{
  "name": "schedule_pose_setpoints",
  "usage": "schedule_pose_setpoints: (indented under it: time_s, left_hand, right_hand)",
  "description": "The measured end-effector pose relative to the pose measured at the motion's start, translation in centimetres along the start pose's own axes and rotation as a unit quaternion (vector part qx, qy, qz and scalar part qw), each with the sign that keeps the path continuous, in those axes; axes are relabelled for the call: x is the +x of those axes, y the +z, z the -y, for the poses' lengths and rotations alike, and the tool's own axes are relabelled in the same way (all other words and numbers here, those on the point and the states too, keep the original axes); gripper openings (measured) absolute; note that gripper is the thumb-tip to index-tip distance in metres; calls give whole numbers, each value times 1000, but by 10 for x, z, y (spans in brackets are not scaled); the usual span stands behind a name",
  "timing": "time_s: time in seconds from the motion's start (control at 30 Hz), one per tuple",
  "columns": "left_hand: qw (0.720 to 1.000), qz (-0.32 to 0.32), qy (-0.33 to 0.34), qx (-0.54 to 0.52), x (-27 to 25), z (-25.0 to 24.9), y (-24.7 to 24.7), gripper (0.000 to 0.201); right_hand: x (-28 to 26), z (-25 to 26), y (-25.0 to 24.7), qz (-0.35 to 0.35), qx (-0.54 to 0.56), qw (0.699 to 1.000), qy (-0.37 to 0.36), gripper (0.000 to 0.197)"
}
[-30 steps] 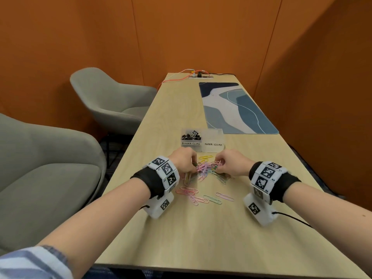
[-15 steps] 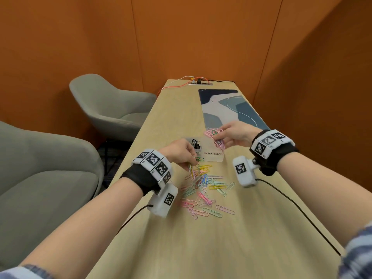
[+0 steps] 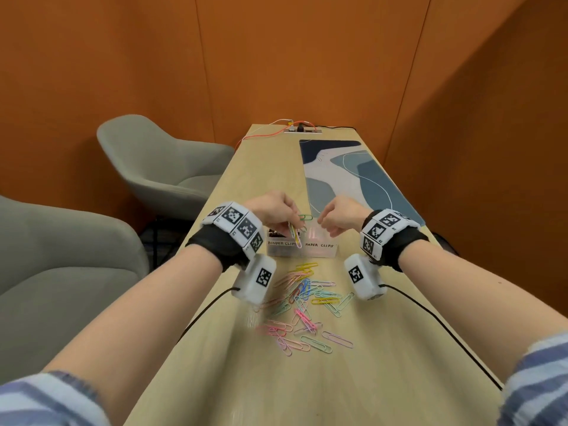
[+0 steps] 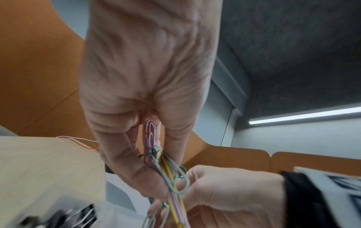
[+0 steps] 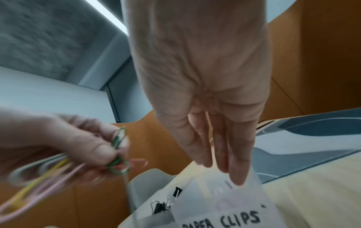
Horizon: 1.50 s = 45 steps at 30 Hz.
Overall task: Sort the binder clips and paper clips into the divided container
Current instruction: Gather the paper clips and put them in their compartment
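Binder clips [image 3: 276, 233] sit in the container's [image 3: 319, 251] left compartment. The left hand [image 3: 273, 212] pinches a bunch [image 3: 295, 232] of paper clips above it; the right hand [image 3: 339, 217] hangs relaxed and empty. Many loose clips [image 3: 302, 302] remain on the table [image 3: 384, 364], so sorting looks partly done.

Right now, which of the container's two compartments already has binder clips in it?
The left compartment, labelled BINDER CLIPS, below the left hand: black binder clips sit in it. The right one, labelled PAPER CLIPS, shows none.

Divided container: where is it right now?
Head view: the divided container sits mid-table, just below both hands, beyond the loose paper clips.
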<state>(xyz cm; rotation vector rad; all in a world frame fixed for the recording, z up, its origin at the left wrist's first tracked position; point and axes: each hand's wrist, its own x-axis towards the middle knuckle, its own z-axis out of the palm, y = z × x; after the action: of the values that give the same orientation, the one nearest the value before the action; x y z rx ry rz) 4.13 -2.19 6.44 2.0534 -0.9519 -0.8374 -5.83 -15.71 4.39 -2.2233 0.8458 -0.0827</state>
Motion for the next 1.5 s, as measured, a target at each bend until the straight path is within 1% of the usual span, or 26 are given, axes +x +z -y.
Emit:
schedule_pose_setpoints:
  time_s: [0.13, 0.2, 0.3, 0.37, 0.4, 0.47, 0.5, 0.6, 0.7, 0.8, 0.9, 0.97, 1.03, 1.07, 1.1, 1.17, 1.23, 1.3, 1.37, 1.43, 1.47, 1.5]
  left_hand:
    - [1000, 0, -3, -18, 22, -20, -1, 18]
    - [1000, -13, -5, -25, 32, -26, 2, 18]
    - [999, -25, -23, 13, 46, -29, 12, 15]
    - [997, -28, -35, 62, 52, -26, 21, 7]
    - [994, -33, -40, 92, 56, -23, 25, 12]
    - [987, -48, -43, 147, 63, -18, 32, 29]
    - [985, -48, -44, 163, 65, -17, 33, 32]
    - [983, -47, -44, 170, 65, -19, 36, 39]
    - [983, -61, -31, 171, 59, -23, 36, 38]
    - [991, -44, -17, 129, 50, -23, 35, 34]
    - [991, -61, 11, 116, 33, -18, 29, 27]
    - [987, -81, 29, 134, 16, -11, 25, 22]
    - [977, -79, 34, 193, -4, -1, 20, 18]
    - [970, -68, 26, 233, -15, 4, 18, 20]
    - [961, -51, 12, 271, -27, 10, 17, 23]
    - [939, -9, -28, 342, -49, 22, 18, 35]
    - [924, 36, -71, 375, -67, 38, 21, 50]
    - [921, 88, -105, 366, -78, 53, 24, 65]
    - [917, 132, -113, 358, -83, 63, 29, 80]
    - [902, 149, -103, 393, -86, 69, 39, 102]
    - [891, 152, -90, 419, -88, 70, 46, 108]
    - [882, 150, -73, 441, -89, 70, 53, 111]
  right_hand:
    - [-15, -8, -8, -62, -4, 998, -15, 34]
    - [-25, -16, -12, -75, -6, 997, -19, 34]
    - [-39, -25, -15, -79, -8, 996, -28, 32]
    - [-47, -31, -16, -65, -17, 997, -34, 31]
    - [-50, -33, -15, -59, -21, 997, -37, 30]
    - [-56, -37, -14, -51, -26, 997, -45, 29]
    - [-58, -38, -12, -50, -27, 997, -50, 28]
    - [-63, -42, -8, -46, -32, 997, -59, 28]
    - [-65, -43, -3, -34, -44, 996, -65, 27]
    - [-64, -43, 6, -3, -81, 993, -83, 30]
    - [-67, -37, 22, 71, -142, 982, -99, 33]
    - [-72, -30, 35, 121, -184, 967, -127, 44]
    - [-73, -24, 51, 153, -218, 953, -143, 58]
    - [-72, -23, 58, 159, -241, 946, -145, 65]
    - [-72, -23, 66, 161, -265, 940, -146, 72]
    - [-73, -26, 78, 163, -294, 930, -150, 84]
    - [-79, -29, 84, 165, -308, 924, -156, 88]
    - [-86, -31, 85, 161, -319, 918, -174, 76]
    - [-93, -34, 81, 146, -324, 914, -195, 59]
    - [-97, -37, 78, 115, -324, 914, -213, 45]
    - [-99, -38, 76, 100, -324, 915, -218, 40]
    - [-101, -39, 75, 87, -323, 916, -221, 36]
